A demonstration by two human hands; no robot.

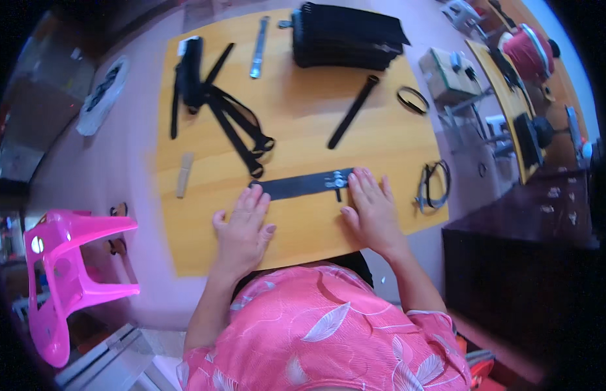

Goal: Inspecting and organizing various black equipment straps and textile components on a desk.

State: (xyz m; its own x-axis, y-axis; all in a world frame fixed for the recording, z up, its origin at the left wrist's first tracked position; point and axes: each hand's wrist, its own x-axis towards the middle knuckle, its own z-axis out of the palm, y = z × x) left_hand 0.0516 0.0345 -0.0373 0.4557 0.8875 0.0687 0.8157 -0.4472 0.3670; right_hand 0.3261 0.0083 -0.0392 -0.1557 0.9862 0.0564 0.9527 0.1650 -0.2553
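Observation:
A flat black strip [296, 187] lies across the near part of the yellow table [303, 238]. White markings show near its right end, and a short black tab sticks out below them. My left hand [242, 228] rests flat with its fingertips on the strip's left end, fingers extended. On the right end, my right hand [375, 212] lies palm down, fingers stretched out. Neither hand grips anything. Just beyond the strip's left end lies a bundle of black straps [231, 120] with looped ends. A single black strap [354, 112] lies farther off to the right.
At the table's far edge sits a stack of black material [345, 37], beside a metal ruler [259, 49]. A coiled black band [412, 100] and a looped cord [434, 188] lie at right; a tan strip [184, 174] at left. A pink stool [72, 260] stands left of the table.

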